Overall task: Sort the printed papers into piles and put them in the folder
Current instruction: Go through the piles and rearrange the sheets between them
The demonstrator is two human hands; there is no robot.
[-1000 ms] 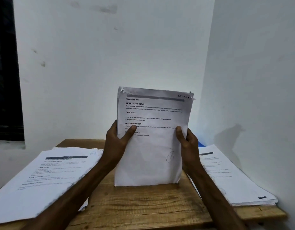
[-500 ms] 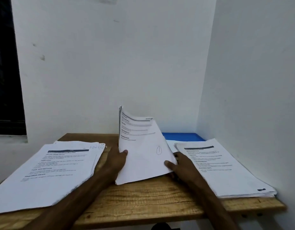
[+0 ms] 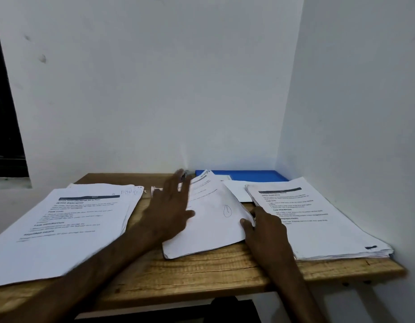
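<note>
A middle stack of printed papers (image 3: 211, 220) lies almost flat on the wooden table (image 3: 202, 276), its far end slightly raised. My left hand (image 3: 171, 206) hovers or rests over its left edge with fingers straight and spread, blurred by motion. My right hand (image 3: 264, 229) holds the stack's right edge, thumb on top and fingers underneath. A large left pile (image 3: 62, 224) and a thick right pile (image 3: 313, 217) flank it. The blue folder (image 3: 248, 176) lies flat at the back by the wall corner.
A loose white sheet (image 3: 234, 191) lies between the middle stack and the folder. White walls close the back and right sides. A dark window frame (image 3: 3, 136) is at the far left. The table's front edge runs below my forearms.
The middle stack went from standing upright on its edge in both hands to lying nearly flat on the table. My left hand let go and opened over it.
</note>
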